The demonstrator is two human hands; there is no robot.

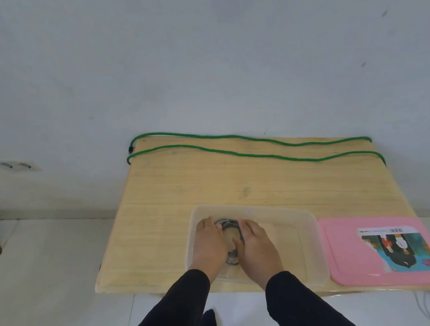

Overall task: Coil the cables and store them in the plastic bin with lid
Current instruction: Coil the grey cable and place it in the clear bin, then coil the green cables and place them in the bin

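A clear plastic bin (306, 235) is seen on a wooden table (173, 183), with both hands lowered inside it. A coiled grey cable (228, 225) is held down against the bin floor between the two hands. The left hand (209, 245) is laid over the left side of the coil, fingers extended forward and slightly bent over its rim. The right hand (254, 249) is laid over the right side, fingers curved around the outer edge of the coil and thumb turned inward across its centre. Part of the coil is visible beyond the fingertips and again between the wrists. Nothing else is seen in the bin; the part to the right of the right hand shows only its bare floor. Just right of the bin, a pink lid (352, 268) is lying flat on the table, a printed label on its surface. Well beyond the fingertips, a green cable (247, 155) is laid out uncoiled in two long wavy runs along the far edge of the table. Black sleeves (303, 310) cover both forearms.
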